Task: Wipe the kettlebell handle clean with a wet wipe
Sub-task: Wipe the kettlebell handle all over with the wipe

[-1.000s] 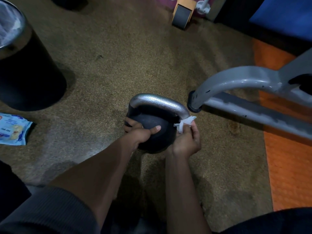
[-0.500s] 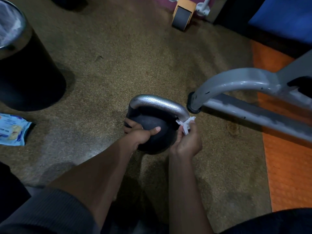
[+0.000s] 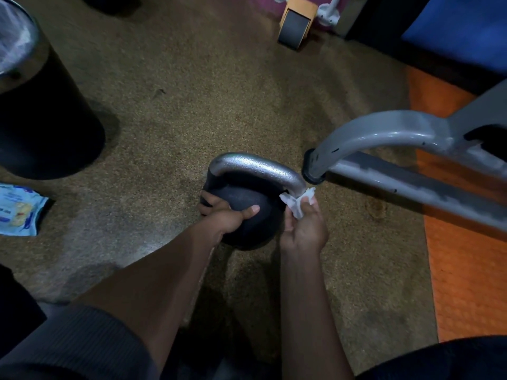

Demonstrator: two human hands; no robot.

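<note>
Both hands low at the kettlebell (image 3: 247, 215), forearms reaching forward.

The left hand (image 3: 223, 215) grips the kettlebell's round body, thumb lying across its top, fingers (image 3: 206, 200) curled round its left side; a grey sleeve (image 3: 76, 341) is pushed up on that arm. The right hand (image 3: 303, 229), forearm bare, pinches a bunched wipe (image 3: 297, 202) between thumb and fingers and presses it against the handle's (image 3: 258, 167) right end.
</note>
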